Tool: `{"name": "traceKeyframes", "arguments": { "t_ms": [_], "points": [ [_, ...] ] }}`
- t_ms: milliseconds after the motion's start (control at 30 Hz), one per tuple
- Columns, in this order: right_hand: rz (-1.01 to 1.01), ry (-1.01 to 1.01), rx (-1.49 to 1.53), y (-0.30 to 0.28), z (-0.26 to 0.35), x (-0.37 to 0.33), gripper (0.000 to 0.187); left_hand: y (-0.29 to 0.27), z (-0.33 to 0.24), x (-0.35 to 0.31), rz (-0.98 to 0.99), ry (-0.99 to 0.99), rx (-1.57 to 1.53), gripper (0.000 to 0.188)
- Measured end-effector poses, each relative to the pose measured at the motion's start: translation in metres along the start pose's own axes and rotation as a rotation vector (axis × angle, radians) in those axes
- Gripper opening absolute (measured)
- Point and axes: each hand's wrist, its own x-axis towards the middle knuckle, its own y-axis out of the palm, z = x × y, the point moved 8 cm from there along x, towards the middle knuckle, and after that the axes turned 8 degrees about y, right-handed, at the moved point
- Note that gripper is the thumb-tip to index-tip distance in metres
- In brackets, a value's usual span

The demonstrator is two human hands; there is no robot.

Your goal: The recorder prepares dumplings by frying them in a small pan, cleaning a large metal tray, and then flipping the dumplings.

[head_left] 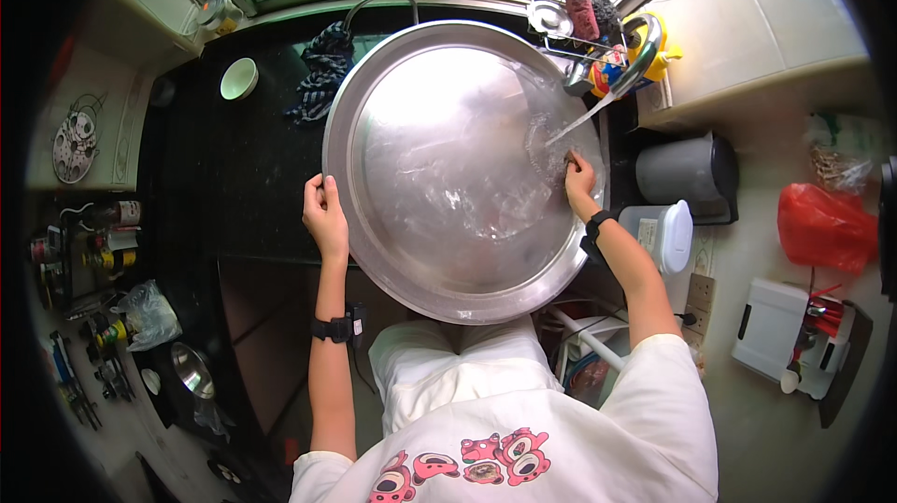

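A very large round metal basin is in front of me, its near rim close to my lap. Its left rim is gripped by my left hand, fingers curled over the edge. My right hand reaches inside near the right wall, fingers closed on a small dark thing, perhaps a scrubber; its kind is too small to tell. From the faucet at the upper right, a stream of water falls into the basin just beyond my right hand. Shallow water ripples and splashes over the shiny bottom.
On the black counter at left stand a white bowl and a crumpled dark checked cloth. A wire rack with a sponge and yellow bottles sit behind the faucet. At right are a grey bin and a white lidded container.
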Motion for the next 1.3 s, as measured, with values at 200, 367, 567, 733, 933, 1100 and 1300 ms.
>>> {"name": "traceKeyframes", "arguments": {
  "t_ms": [200, 367, 567, 733, 933, 1100, 1300],
  "points": [
    [-0.097, -0.016, 0.032, 0.047, 0.036, 0.031, 0.035, -0.016, 0.008, -0.017, -0.123, 0.036, -0.022, 0.02],
    [-0.042, -0.275, 0.007, 0.088, 0.107, 0.017, 0.035, -0.041, 0.002, -0.053, -0.216, -0.007, -0.076, 0.02],
    [0.238, -0.577, 0.152, 0.128, 0.22, -0.071, 0.035, -0.051, -0.003, -0.064, -0.263, -0.018, -0.024, 0.02],
    [0.544, -0.7, 0.286, 0.13, 0.279, -0.19, 0.035, -0.048, -0.004, -0.065, -0.272, -0.009, -0.037, 0.02],
    [0.735, -0.838, 0.238, 0.096, 0.293, -0.292, 0.04, -0.043, -0.004, -0.066, -0.273, 0.0, -0.051, 0.02],
    [0.679, -0.819, 0.047, 0.073, 0.246, -0.28, 0.043, -0.046, -0.004, -0.068, -0.281, -0.002, 0.003, 0.021],
    [0.397, -0.488, -0.138, 0.038, 0.147, -0.187, 0.04, -0.045, -0.007, -0.067, -0.283, 0.008, -0.009, 0.021]
  ]
}}
